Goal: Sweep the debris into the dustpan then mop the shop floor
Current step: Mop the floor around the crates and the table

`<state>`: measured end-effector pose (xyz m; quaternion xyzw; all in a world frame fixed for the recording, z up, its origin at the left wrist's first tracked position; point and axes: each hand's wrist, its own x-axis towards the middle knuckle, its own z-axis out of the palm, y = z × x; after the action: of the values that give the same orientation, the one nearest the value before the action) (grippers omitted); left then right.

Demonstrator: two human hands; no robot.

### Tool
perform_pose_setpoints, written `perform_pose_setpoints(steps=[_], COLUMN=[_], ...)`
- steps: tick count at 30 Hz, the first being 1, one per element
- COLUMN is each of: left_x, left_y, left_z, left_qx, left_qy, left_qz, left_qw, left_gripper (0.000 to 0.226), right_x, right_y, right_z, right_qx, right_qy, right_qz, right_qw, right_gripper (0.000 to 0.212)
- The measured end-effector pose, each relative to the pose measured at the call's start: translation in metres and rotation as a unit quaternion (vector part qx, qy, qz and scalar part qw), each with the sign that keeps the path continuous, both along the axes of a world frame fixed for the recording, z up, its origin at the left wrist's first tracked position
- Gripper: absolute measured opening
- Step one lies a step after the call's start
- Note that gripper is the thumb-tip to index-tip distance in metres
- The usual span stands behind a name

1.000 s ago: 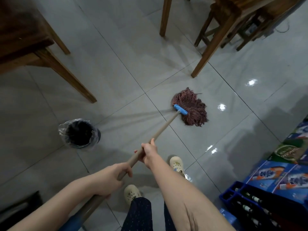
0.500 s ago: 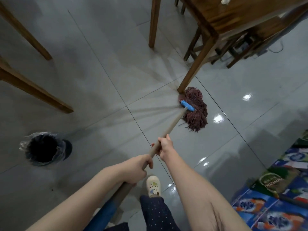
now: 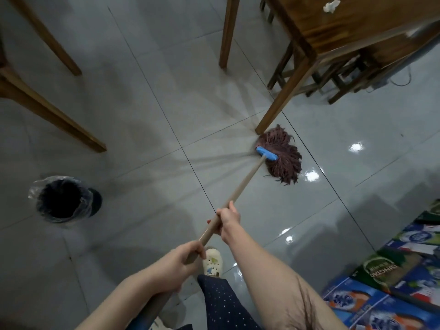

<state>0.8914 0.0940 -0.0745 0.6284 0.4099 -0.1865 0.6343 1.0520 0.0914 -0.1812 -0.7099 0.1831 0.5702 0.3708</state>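
Observation:
A string mop with a dark red head (image 3: 282,155) and a blue clamp (image 3: 266,153) lies flat on the wet grey tiled floor (image 3: 166,103), touching the foot of a wooden table leg (image 3: 281,101). Its pale wooden handle (image 3: 240,189) runs back toward me. My right hand (image 3: 227,219) grips the handle in the middle. My left hand (image 3: 178,265) grips it lower down, near my body. No dustpan or debris is in view.
A black bin with a plastic liner (image 3: 63,198) stands on the left. Wooden table legs (image 3: 54,120) rise at the left and top. Stools (image 3: 345,75) sit under the right table. Stacked cartons (image 3: 392,282) line the lower right. My shoe (image 3: 212,262) is under the handle.
The mop head has slid forward and to the right until it met the table leg. Both hands kept their grip, and my view swung right.

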Motion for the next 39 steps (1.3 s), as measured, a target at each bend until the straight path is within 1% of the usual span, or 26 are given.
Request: perform_pose_setpoints(steps=[4, 9, 12, 14, 17, 20, 24, 28, 33, 39], left_x=[-0.064, -0.154, -0.21, -0.252, -0.306, -0.34, -0.361, -0.363, -0.37, -0.38], left_y=[-0.02, -0.055, -0.081, -0.1, -0.124, -0.14, -0.148, -0.148, -0.155, -0.158], left_z=[0.014, 0.032, 0.046, 0.055, 0.063, 0.07, 0.071, 0.069, 0.065, 0.057], left_qx=[-0.002, 0.024, 0.008, 0.01, 0.021, -0.008, -0.016, -0.018, -0.013, -0.026], left_qy=[0.016, 0.033, 0.047, 0.064, 0.074, 0.088, 0.088, 0.093, 0.092, 0.09], left_qz=[0.023, 0.04, 0.073, 0.109, 0.128, 0.147, 0.172, 0.178, 0.184, 0.188], left_qw=[1.0, 0.998, 0.996, 0.992, 0.989, 0.985, 0.981, 0.98, 0.979, 0.978], left_gripper=[0.027, 0.027, 0.024, 0.023, 0.026, 0.025, 0.023, 0.021, 0.021, 0.023], right_x=[-0.061, -0.154, -0.217, -0.262, -0.321, -0.362, -0.391, -0.394, -0.401, -0.409], right_y=[-0.013, -0.034, -0.05, -0.061, -0.079, -0.09, -0.093, -0.092, -0.094, -0.093], right_z=[0.008, 0.025, 0.03, 0.032, 0.037, 0.044, 0.042, 0.033, 0.031, 0.032], right_qx=[-0.009, -0.002, -0.001, -0.004, 0.005, 0.022, 0.028, 0.024, 0.007, -0.002], right_qy=[0.012, 0.04, 0.051, 0.055, 0.072, 0.087, 0.08, 0.075, 0.064, 0.055], right_qz=[0.032, 0.063, 0.096, 0.118, 0.146, 0.163, 0.168, 0.173, 0.199, 0.208], right_qw=[0.999, 0.997, 0.994, 0.992, 0.987, 0.983, 0.982, 0.982, 0.978, 0.977], right_gripper=[0.077, 0.076, 0.072, 0.071, 0.071, 0.071, 0.074, 0.077, 0.077, 0.077])
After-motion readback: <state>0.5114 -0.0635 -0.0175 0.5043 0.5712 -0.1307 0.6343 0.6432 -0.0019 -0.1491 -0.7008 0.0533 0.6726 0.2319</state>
